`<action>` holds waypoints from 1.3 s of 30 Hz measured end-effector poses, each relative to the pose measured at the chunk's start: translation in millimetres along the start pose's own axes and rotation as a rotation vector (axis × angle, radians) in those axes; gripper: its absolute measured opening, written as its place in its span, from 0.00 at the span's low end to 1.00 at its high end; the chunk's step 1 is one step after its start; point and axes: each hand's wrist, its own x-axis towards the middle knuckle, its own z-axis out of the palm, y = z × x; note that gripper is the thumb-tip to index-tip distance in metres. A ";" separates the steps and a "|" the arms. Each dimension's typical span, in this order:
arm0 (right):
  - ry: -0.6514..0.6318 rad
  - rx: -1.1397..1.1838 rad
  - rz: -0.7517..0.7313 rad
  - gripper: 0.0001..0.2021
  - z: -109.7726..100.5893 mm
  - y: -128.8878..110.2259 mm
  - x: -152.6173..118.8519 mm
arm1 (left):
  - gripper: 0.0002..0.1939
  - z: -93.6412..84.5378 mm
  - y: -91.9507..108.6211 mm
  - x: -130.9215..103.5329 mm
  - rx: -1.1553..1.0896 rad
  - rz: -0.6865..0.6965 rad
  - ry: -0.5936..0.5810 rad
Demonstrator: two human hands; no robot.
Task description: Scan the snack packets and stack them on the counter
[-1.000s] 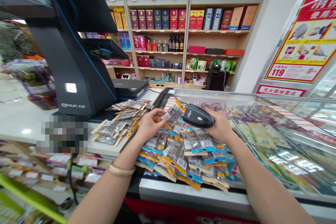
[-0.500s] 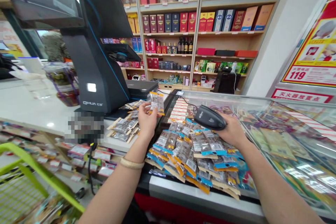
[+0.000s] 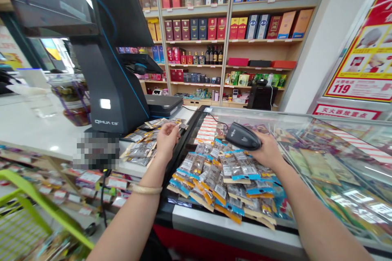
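Observation:
My right hand (image 3: 267, 150) is wrapped round a black handheld barcode scanner (image 3: 243, 136), holding it above a heap of small snack packets (image 3: 214, 177) with blue, orange and cream edges. The heap lies on the glass top of a display case. To the left, my left hand (image 3: 168, 140) has its fingers pinched at the edge of a snack packet (image 3: 181, 122), seen nearly edge-on beyond the fingertips. Under and beside that hand, a second pile of packets (image 3: 139, 149) rests on the white counter by the register's foot.
A black register stand (image 3: 113, 73) with screens rises on the left. Behind it sits a jar (image 3: 73, 104) on the white counter (image 3: 45, 130). A green shopping cart (image 3: 33, 212) stands at lower left. The glass display case (image 3: 306, 130) extends right; shelves of boxes (image 3: 196, 40) line the back.
My left hand has moved slightly left and lower, over the counter pile. Its packet has gone from upright, facing me, to nearly flat. The scanner has hardly moved.

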 end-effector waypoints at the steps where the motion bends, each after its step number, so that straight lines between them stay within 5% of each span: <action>1: 0.004 -0.002 -0.002 0.14 -0.2 -0.2 0.2 | 0.13 0.7 1.7 -4.0 0.103 -0.008 -0.143; 5: 0.002 0.002 -0.011 0.14 -2.0 -2.0 1.0 | 0.20 -1.6 2.1 -11.7 0.555 -0.044 -0.548; 11: -0.010 0.003 -0.011 0.14 -3.7 -4.0 1.3 | 0.21 -6.1 3.1 -12.1 0.647 -0.090 -0.718; 19: -0.014 -0.008 -0.003 0.14 -3.6 -3.9 2.0 | 0.23 -3.9 5.9 -13.2 0.204 -0.319 -0.522; 23: -0.013 -0.008 -0.015 0.16 -3.4 -3.7 1.9 | 0.21 -2.4 4.8 -9.7 0.093 -0.258 -0.419; 30: -0.019 -0.008 -0.014 0.15 -3.2 -4.0 2.1 | 0.22 -0.8 4.2 -9.6 0.134 -0.240 -0.417; 39: -0.040 0.043 -0.009 0.16 -3.7 -5.5 2.5 | 0.18 3.9 1.9 -5.5 -0.075 -0.105 -0.164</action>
